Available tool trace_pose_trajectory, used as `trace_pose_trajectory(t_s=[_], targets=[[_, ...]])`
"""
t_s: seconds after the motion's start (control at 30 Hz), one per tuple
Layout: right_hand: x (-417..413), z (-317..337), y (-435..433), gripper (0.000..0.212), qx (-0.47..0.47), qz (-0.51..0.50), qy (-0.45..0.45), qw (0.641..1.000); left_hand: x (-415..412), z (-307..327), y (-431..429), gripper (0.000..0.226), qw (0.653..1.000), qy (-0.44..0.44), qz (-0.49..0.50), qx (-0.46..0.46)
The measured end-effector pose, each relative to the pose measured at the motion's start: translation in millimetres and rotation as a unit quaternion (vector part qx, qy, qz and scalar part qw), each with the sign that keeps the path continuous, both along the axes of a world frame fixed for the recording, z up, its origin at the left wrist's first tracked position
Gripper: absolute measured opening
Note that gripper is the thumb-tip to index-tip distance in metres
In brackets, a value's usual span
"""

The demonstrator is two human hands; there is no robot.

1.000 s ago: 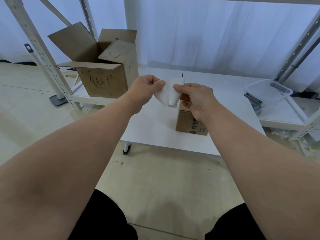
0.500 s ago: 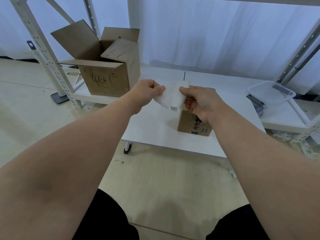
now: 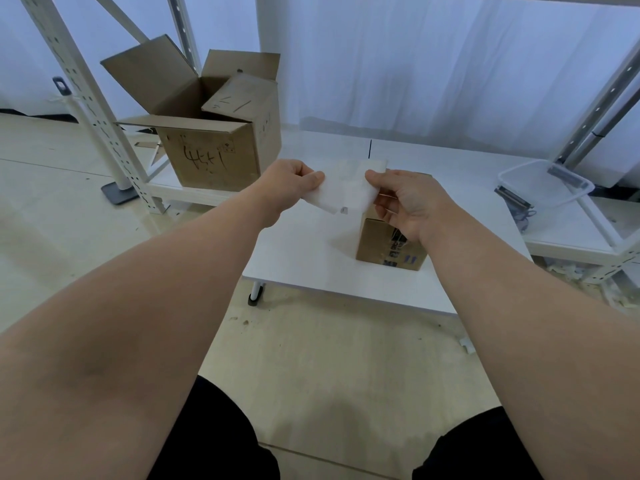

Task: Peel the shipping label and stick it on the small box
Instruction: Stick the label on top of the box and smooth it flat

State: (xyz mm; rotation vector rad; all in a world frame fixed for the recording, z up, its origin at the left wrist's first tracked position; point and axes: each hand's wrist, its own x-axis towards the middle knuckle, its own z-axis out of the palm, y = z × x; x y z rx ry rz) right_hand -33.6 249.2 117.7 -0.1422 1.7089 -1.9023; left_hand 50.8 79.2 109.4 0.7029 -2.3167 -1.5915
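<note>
I hold a white shipping label (image 3: pixel 348 190) in the air above the white table (image 3: pixel 304 251). My left hand (image 3: pixel 289 183) pinches its left edge and my right hand (image 3: pixel 407 206) pinches its right edge. The sheet is spread between both hands, and a second white layer stands up behind its upper right. Below and behind my right hand stands the small brown cardboard box (image 3: pixel 379 242) with dark printing on its front. My right hand and the label hide much of the box.
A large open cardboard box (image 3: pixel 207 157) with handwriting sits on the low shelf at the back left, beside a perforated white rack post (image 3: pixel 86 98). A clear plastic tub (image 3: pixel 543 183) rests on the shelf at the right. White curtains hang behind.
My hands have pulled apart, and the label has gone from curled to spread wider and flatter. The view has shifted slightly, with the box lower in the frame.
</note>
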Motion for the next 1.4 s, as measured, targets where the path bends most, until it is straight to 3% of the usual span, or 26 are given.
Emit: trace_pose_trajectory(t_s=[0.13, 0.33, 0.43, 0.7, 0.87, 1.4], targets=[[-2, -1, 1, 0.024, -0.002, -0.006, -0.006, 1.000, 0, 0, 0, 0.023, 0.999, 0.016, 0.005, 0.032], [-4, 3, 3, 0.016, -0.037, -0.053, -0.019, 0.998, -1, 14, 4, 0.018, 0.974, 0.080, 0.019, 0.209], [-3, 4, 3, 0.016, -0.063, -0.077, -0.030, 0.995, 0, 20, 12, 0.019, 0.965, 0.057, -0.012, 0.254], [-2, 5, 1, 0.012, -0.077, -0.099, -0.026, 0.992, -3, 21, 24, 0.019, 0.988, -0.003, -0.058, 0.143], [-3, 5, 2, 0.014, -0.114, -0.108, -0.056, 0.986, -4, 19, 22, 0.015, 0.992, 0.016, -0.015, 0.123], [0, 2, -4, 0.014, -0.058, -0.088, -0.035, 0.994, -9, 12, 17, 0.022, 0.989, 0.034, 0.117, 0.090]])
